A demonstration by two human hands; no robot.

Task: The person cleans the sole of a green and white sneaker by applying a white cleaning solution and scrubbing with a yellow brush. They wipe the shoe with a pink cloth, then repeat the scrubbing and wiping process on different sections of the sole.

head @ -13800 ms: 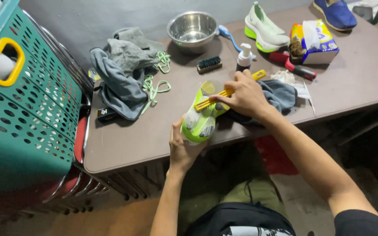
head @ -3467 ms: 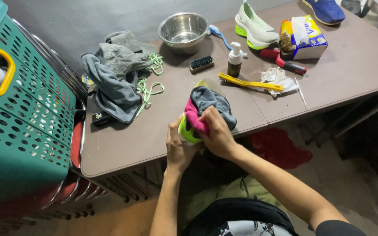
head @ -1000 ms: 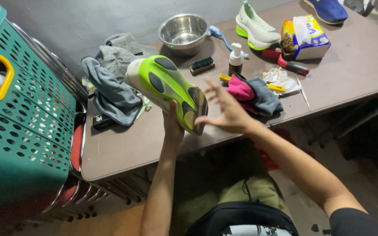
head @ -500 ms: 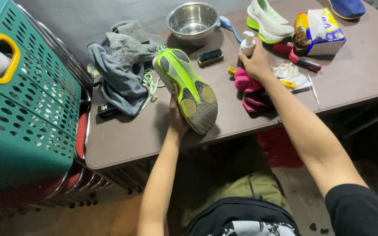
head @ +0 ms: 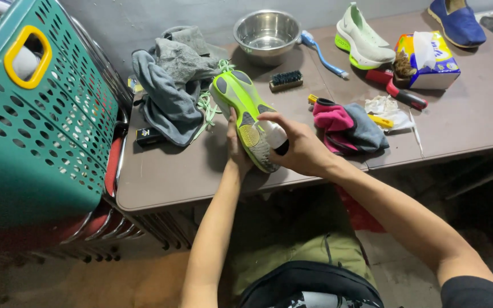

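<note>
the left hand grips a neon green running shoe from behind, sole turned up toward the camera. the fingers are mostly hidden behind the shoe, closed around its heel end; only the thumb edge shows against the sole. the sole is moulded rubber, glossy lime green with grey textured tread patches and a round yellowish pad near the heel. the toe points away from the fingers, toward the far edge of the table.

the right hand wraps around a small white spray bottle with a dark end, fingers curled together over the top of the bottle. the bottle sits just beside the heel of the sole, touching or nearly touching it; which cannot be told.

beyond the right fingers lies a pink and grey cloth, soft and bunched, over a yellow brush handle. farther out sit a small rectangular brush with black bristles, a round stainless steel bowl, a blue toothbrush and the matching pale green shoe. beyond the left fingers, crumpled grey cloths and green laces rest on the smooth brown table top. a perforated green plastic basket with a yellow handle stands outboard of the left hand.
</note>
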